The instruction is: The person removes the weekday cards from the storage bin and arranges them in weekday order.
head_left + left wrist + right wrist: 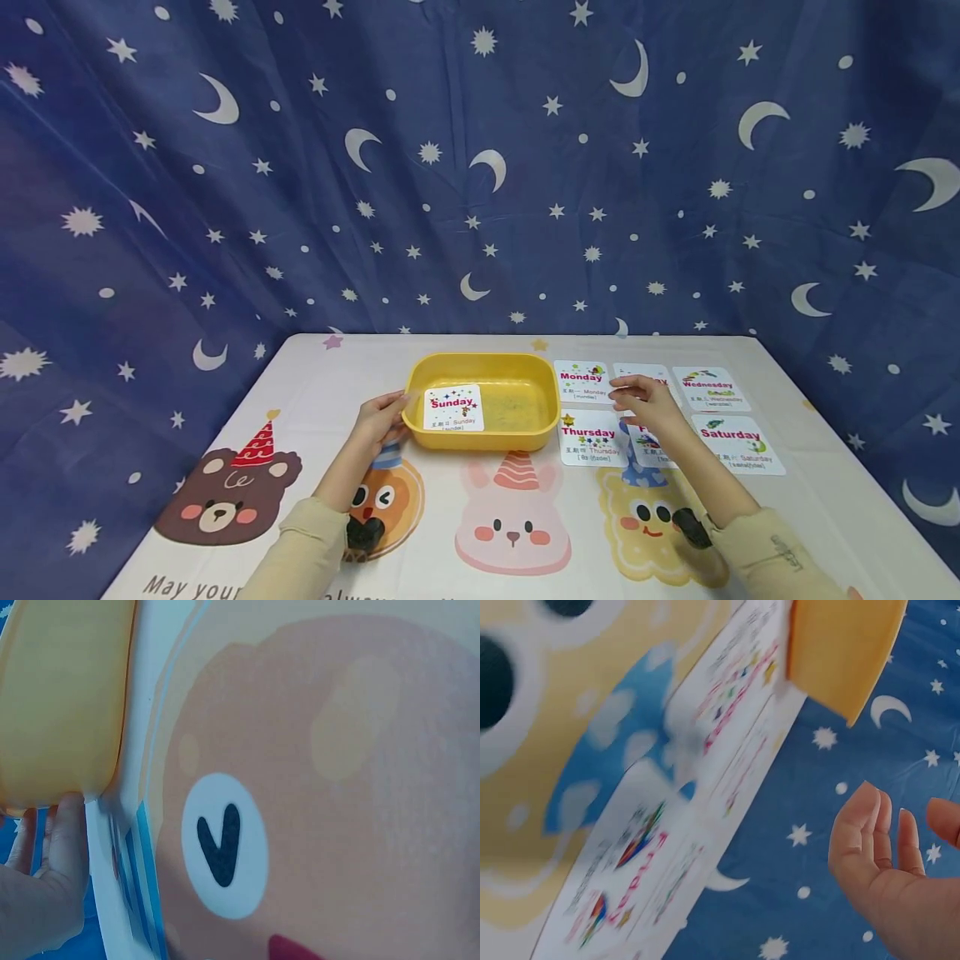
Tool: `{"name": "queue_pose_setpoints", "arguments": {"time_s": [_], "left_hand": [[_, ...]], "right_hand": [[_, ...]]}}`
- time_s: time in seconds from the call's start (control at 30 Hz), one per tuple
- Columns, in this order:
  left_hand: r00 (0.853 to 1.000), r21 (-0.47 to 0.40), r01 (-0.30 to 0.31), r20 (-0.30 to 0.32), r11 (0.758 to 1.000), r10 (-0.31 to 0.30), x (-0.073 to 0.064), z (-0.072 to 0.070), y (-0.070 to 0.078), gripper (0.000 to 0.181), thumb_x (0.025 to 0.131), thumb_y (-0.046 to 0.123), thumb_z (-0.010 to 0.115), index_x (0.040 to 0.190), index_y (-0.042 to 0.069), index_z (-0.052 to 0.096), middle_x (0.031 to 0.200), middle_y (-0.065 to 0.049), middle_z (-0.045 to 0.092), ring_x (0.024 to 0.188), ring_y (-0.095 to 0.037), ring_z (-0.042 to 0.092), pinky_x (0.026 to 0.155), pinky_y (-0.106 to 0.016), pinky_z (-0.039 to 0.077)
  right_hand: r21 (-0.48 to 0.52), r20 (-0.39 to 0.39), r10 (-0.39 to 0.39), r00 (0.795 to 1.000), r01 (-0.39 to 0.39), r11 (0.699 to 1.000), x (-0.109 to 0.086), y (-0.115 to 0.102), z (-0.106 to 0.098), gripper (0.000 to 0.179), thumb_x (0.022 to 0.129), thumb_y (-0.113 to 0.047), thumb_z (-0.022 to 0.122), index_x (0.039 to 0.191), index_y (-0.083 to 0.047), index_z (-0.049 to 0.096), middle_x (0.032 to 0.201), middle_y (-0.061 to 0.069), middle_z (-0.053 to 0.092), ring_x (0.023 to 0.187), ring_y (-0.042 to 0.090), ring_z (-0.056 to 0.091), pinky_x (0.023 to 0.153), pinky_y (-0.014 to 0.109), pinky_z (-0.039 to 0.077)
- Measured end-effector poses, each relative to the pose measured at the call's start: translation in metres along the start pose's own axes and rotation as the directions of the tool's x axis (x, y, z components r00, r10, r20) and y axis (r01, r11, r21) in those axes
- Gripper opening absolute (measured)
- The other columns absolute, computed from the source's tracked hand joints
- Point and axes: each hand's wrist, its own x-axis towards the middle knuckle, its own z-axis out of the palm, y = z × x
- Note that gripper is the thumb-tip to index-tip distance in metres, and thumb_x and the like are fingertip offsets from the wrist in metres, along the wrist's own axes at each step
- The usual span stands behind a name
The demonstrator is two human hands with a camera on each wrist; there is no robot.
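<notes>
My left hand (380, 421) holds the left end of a yellow plastic tray (480, 441); in the left wrist view its fingertips are partly hidden at the tray's edge. A white Sunday card (453, 408) lies inside the tray, toward its left side. Over the cards to the right hovers my right hand (651, 406), fingers loosely bent and nothing between them. Below and around it are the Monday card (582, 383), Thursday card (592, 440), Wednesday card (711, 390) and Saturday card (738, 446). The hand and forearm partly cover a top middle card (639, 372) and a Friday card (649, 450).
A white tablecloth (322, 375) printed with cartoon animals covers the table. Behind it hangs a dark blue curtain (450, 250) with moons and stars. The cards lie in two rows right beside the tray, near the table's back.
</notes>
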Motion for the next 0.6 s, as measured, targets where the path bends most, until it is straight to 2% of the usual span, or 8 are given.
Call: {"name": "queue_pose_setpoints", "arguments": {"time_s": [0.2,0.37,0.47,0.6], "left_hand": [[1.000,-0.002,0.002,0.004,1.000,-0.002,0.001,0.000,-0.001,0.043,0.097,0.019,0.052,0.134,-0.002,0.047,0.119,-0.022,0.059,0.070,-0.006,0.061,0.065,-0.019,0.057],[1.000,-0.020,-0.007,0.008,1.000,0.007,0.000,-0.001,0.001,0.043,0.097,0.017,0.052,0.134,-0.004,0.046,0.121,-0.026,0.057,0.071,-0.007,0.062,0.067,-0.022,0.058],[1.000,-0.025,-0.012,0.014,1.000,0.012,0.000,-0.001,0.001,0.044,0.097,0.017,0.051,0.135,-0.004,0.046,0.123,-0.027,0.056,0.072,-0.007,0.063,0.067,-0.022,0.058],[1.000,-0.034,-0.010,0.014,0.999,0.011,0.001,-0.001,0.000,0.044,0.097,0.017,0.052,0.135,-0.004,0.046,0.120,-0.026,0.058,0.070,-0.007,0.063,0.067,-0.022,0.059]], "right_hand": [[0.071,0.047,-0.031,0.998,0.028,0.997,0.003,-0.012,0.016,0.037,0.097,-0.011,0.049,0.128,0.009,0.046,0.112,0.018,0.062,0.083,0.004,0.059,0.083,0.036,0.058],[0.107,0.095,-0.038,0.995,0.028,0.994,0.006,-0.023,0.031,0.039,0.098,-0.011,0.048,0.131,0.009,0.044,0.123,0.028,0.055,0.095,0.019,0.063,0.087,0.038,0.057],[0.140,0.120,-0.035,0.992,0.018,0.990,0.009,-0.029,0.041,0.038,0.098,-0.010,0.048,0.131,0.009,0.045,0.125,0.030,0.053,0.102,0.028,0.062,0.088,0.039,0.056],[0.182,0.158,-0.041,0.987,0.011,0.983,0.014,-0.037,0.054,0.038,0.097,-0.010,0.049,0.129,0.010,0.046,0.124,0.030,0.053,0.100,0.026,0.062,0.089,0.040,0.055]]}}
